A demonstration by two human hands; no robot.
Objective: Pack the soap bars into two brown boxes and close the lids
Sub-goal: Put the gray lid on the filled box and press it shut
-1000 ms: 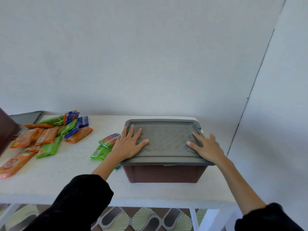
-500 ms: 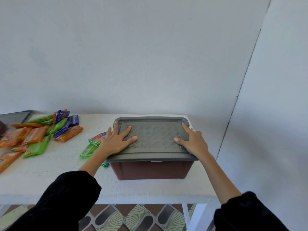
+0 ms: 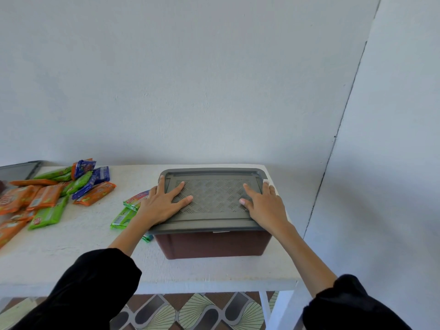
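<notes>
Head view, frame centre: left hand (image 3: pixel 164 203) and right hand (image 3: pixel 266 204) press flat, fingers extended and gripping nothing, on grey lid (image 3: pixel 213 196) of brown box (image 3: pixel 214 244); next, probably packing loose soap bars (image 3: pixel 47 198).

A single head-worn wide-angle view looks forward and down, close over the table (image 3: pixel 71 253); the wall (image 3: pixel 190 79) fills its upper half.

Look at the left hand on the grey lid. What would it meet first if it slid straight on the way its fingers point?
The left hand lies flat on the grey lid, fingers aimed away and slightly right. Probably the lid's raised far rim first, then the wall.
</notes>
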